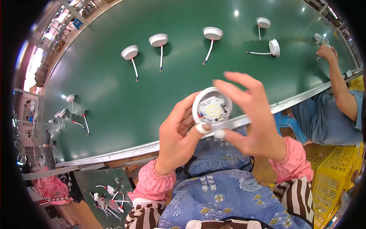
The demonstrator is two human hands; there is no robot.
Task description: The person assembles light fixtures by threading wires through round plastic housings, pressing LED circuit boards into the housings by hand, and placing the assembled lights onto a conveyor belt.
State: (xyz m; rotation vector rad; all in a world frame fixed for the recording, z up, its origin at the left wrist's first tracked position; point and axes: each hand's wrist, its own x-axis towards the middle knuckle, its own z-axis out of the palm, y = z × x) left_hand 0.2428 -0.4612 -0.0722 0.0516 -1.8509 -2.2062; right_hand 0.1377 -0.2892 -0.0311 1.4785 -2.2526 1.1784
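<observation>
Two hands meet over the near edge of the green table (114, 87). The left hand (179, 133) grasps a round white lamp housing (212, 108), thumb pressed on its near rim, open face up with a pale circuit board inside. The right hand (255, 118) cups the housing's right side with fingers spread; I cannot tell whether it truly grips. Five similar white lamps with wire tails (212, 33) lie in a row on the far side. At the right, a yellow plastic crate (335, 160) sits beside a co-worker's arm (341, 84).
</observation>
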